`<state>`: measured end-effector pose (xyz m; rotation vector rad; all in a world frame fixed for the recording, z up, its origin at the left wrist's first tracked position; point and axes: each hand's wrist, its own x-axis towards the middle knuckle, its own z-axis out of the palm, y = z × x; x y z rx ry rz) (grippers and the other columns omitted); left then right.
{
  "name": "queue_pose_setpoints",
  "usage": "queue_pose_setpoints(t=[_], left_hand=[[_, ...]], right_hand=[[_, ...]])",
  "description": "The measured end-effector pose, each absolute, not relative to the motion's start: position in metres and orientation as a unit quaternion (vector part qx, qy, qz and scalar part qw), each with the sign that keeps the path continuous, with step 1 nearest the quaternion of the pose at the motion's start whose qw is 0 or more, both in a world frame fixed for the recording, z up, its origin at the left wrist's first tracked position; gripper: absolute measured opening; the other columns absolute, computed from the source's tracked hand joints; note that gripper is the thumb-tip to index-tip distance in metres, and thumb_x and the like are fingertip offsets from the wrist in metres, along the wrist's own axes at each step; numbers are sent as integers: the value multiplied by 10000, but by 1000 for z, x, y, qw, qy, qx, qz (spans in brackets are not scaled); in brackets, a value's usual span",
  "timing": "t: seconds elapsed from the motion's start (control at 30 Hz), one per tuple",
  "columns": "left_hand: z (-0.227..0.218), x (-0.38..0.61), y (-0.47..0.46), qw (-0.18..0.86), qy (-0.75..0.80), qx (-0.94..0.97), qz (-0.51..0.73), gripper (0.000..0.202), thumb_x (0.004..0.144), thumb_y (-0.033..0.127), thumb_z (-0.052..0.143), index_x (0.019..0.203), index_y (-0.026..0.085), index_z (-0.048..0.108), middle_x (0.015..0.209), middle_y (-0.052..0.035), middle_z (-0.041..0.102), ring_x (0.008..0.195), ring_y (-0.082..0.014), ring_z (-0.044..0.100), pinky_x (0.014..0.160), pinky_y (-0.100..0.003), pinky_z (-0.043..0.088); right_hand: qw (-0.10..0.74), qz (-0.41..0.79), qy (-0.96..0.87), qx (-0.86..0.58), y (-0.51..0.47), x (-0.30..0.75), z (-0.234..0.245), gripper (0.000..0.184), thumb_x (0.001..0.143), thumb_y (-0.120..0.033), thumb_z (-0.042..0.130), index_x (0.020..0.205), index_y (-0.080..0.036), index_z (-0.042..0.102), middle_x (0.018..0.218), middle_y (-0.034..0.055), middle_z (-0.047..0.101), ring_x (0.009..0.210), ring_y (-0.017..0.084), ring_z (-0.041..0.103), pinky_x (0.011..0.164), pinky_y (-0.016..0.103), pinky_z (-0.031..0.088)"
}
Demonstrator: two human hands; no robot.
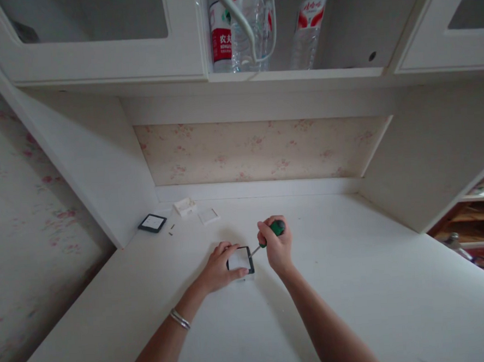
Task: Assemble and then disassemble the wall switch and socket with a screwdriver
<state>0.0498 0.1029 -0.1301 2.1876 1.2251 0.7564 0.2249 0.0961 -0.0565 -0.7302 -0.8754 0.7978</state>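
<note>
My left hand (221,267), a silver bangle on its wrist, grips a small square wall switch (239,259) with a white face and a dark frame, resting on the white desk. Its fingers lie at the far edge and the thumb at the near edge. In my closed right hand (276,244) is a screwdriver (277,227) with a green and black handle. The thin metal shaft slants down to the left, and its tip meets the right side of the dark frame. Whether the tip is inserted in a gap is too small to tell.
Back left on the desk (346,284) lie a dark-framed square panel (152,223), a white box-like part (185,206), a thin white frame (208,215) and two small screws (172,229). Overhead, a cabinet shelf holds plastic bottles (308,26) and a hanging pale cable (240,20).
</note>
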Motion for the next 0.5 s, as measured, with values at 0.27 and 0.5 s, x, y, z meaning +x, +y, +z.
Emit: queue_pose_setpoints(t=[0.27,0.5], left_hand=[[-132,55,104,249,467,802,279,673,629,526,739,1231,293,547,1141,-53,464,1089,-252,476,1001,-374,365],[-135,57,104,251,470,797,285,670,624,529,745,1223,307,546,1143,-47,460,1095,-249,469,1000,-377,361]], right_hand=[[836,403,-251,-276,107,247,-74,290,705,-222,655,728,-232,366,527,-121,319,394,42,297,397,175,270],[856,404,-158,-282,104,264,-105,321,649,-153,622,655,-211,306,538,-108,340,424,42,338,416,176,304]])
